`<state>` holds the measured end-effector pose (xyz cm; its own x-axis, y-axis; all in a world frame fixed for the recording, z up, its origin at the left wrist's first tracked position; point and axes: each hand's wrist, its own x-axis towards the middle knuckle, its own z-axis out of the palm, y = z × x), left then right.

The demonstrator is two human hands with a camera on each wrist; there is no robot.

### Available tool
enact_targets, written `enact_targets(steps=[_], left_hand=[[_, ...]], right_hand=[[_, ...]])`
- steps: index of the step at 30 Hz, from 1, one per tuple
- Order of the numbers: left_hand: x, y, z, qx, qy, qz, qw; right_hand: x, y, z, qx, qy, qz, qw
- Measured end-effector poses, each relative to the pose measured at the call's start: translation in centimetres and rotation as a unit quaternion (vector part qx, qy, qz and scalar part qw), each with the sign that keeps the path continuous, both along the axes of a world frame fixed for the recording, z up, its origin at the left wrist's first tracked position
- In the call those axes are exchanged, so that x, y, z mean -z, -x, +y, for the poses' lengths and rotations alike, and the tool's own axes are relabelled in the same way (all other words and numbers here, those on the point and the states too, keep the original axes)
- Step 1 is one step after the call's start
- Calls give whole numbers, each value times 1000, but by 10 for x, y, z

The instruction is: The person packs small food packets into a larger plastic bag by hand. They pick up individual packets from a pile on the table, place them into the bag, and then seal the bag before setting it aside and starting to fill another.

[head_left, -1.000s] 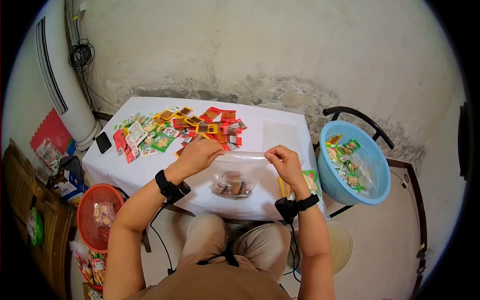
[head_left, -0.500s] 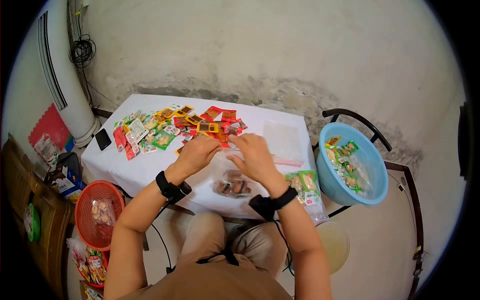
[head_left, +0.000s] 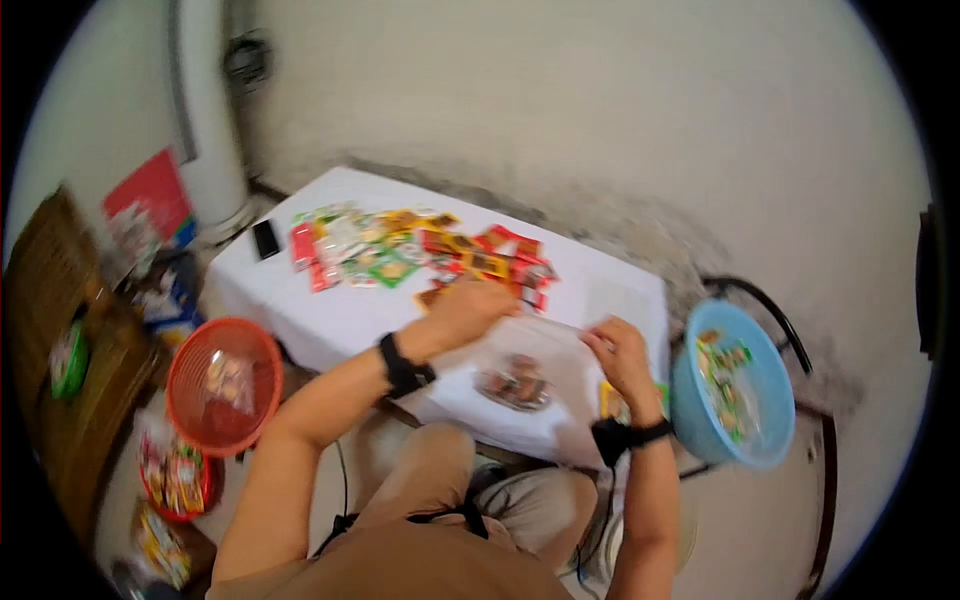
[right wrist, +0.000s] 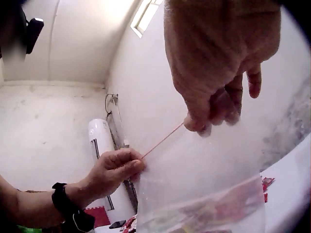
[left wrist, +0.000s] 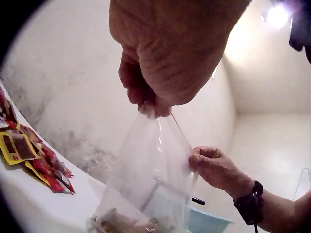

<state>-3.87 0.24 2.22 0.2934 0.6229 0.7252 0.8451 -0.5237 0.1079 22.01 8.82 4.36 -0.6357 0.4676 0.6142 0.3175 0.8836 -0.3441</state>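
Note:
A clear plastic zip bag (head_left: 555,350) hangs between my two hands with its top edge stretched straight. My left hand (head_left: 470,312) pinches one top corner, and my right hand (head_left: 622,352) pinches the other. Along the mouth runs a thin reddish strip (right wrist: 163,141), taut from hand to hand in the right wrist view. Brown wrapped snacks (head_left: 515,383) sit at the bottom of the bag. Just past my left hand lie red snack packets (head_left: 525,270) and yellow-edged ones (head_left: 485,263).
Green and white packets (head_left: 390,265) and a phone (head_left: 265,240) lie on the white-clothed table (head_left: 300,325). A blue basin (head_left: 690,400) with packets stands at the right, beside a black chair back (head_left: 765,305). An orange basket (head_left: 190,400) stands left of the table.
My right hand came in close to my left, then moved back out right to the bag's other corner. The head view has swung, shifting the table rightward and blurring it.

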Motion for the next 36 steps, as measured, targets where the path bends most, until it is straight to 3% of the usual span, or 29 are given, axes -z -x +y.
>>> enact_targets(steps=[1,2,3,5,6,7,13,15,17,19,20,21,22,24,26,29,31,36], left_hand=[[5,-1,8,-19,-29,63,997],[-1,-13,8,-30,-45,53,997],[-10,-26,3,-27,23,36,999],[-11,-56,-2,-11,56,-86,995],[-7,-62,2,8,55,-64,996],[-9,-69,6,-33,145,-13,989],[1,-54,-5,-39,87,-111,989],[-3,-27,-27,-79,63,-89,991],[-4,11,-63,-69,50,-270,959],[-8,48,-115,-133,61,-331,932],[-8,68,-140,-172,54,-305,935],[-12,80,-168,-178,80,-400,896],[-9,93,-190,-227,73,-412,879],[-9,117,-233,-376,94,-339,857],[15,150,-265,-483,26,-209,850],[48,194,-303,-531,31,-206,822],[76,221,-317,-596,40,-215,773],[126,268,-319,-615,14,-264,743]], right_hand=[[-2,-2,-4,14,-31,-14,999],[-1,1,-7,15,-35,5,999],[0,4,-10,5,-12,12,1000],[0,10,-16,6,8,-6,1000],[2,12,-15,-3,3,-7,1000],[1,14,-17,-20,28,-8,999],[2,11,-10,-25,76,41,996],[3,9,-9,-14,79,88,993],[0,6,-22,-10,103,92,990],[3,6,-34,-6,129,99,987],[7,5,-39,-33,160,104,981],[11,4,-45,-59,190,107,974],[14,5,-51,-55,193,109,974],[19,6,-63,-67,199,85,974],[25,7,-74,-61,222,87,969],[37,10,-77,-60,249,82,963],[43,16,-77,-61,255,72,962],[60,30,-77,-66,264,43,961]])
